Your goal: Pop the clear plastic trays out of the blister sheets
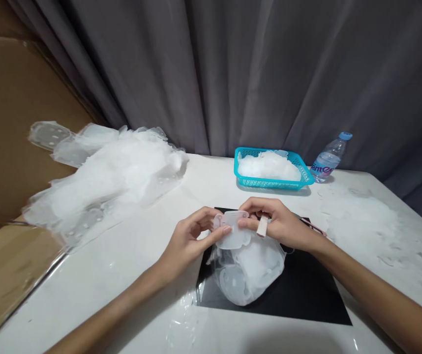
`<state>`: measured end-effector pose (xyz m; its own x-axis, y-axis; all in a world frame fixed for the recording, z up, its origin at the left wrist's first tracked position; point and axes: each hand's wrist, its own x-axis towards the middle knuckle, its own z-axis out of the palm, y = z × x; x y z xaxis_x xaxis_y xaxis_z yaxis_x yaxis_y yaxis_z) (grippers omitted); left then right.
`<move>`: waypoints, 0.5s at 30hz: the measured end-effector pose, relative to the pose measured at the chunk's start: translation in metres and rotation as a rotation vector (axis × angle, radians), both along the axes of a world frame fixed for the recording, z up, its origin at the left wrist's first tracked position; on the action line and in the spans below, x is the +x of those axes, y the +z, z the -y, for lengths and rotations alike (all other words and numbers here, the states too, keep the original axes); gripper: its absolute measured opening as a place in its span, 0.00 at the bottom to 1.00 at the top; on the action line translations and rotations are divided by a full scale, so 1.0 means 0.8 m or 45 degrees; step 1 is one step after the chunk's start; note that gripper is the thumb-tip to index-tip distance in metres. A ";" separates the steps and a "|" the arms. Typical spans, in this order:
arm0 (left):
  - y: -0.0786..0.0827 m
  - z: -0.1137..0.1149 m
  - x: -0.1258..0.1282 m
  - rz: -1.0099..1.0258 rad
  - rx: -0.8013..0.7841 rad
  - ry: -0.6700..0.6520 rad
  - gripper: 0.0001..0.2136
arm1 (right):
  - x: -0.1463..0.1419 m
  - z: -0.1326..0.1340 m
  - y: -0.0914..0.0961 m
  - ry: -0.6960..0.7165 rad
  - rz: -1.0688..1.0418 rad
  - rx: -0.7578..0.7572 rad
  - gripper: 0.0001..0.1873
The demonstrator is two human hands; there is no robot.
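Between my two hands is a small translucent white plastic piece (235, 231) with rounded lobes. My left hand (199, 231) pinches its left side, thumb across the front. At its upper right edge, my right hand (270, 221) grips it with thumb and fingers. A pale strip (262, 226) is wrapped around a finger of my right hand. Just below lies a clear bag (248, 275) with similar whitish pieces in or under it, on a black mat (307, 295). Part of a thin pink and dark tool (314, 227) shows behind my right wrist.
A big heap of translucent white pieces (122, 167) covers the table's left back. A turquoise basket (273, 184) of white pieces stands at the back, beside a water bottle (329, 160). Whitish scraps (376, 231) lie at right. Cardboard (22, 123) stands left; a grey curtain (226, 73) hangs behind.
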<state>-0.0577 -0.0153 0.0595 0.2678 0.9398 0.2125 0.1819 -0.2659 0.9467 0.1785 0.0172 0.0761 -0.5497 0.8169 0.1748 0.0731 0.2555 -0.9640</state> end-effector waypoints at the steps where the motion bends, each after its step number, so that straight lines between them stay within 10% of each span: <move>1: 0.001 0.005 0.003 0.010 0.013 -0.015 0.08 | 0.004 0.004 0.003 0.003 0.017 0.000 0.09; 15: 0.003 0.017 0.004 -0.152 0.555 0.004 0.04 | 0.030 0.020 0.021 -0.033 0.233 0.271 0.04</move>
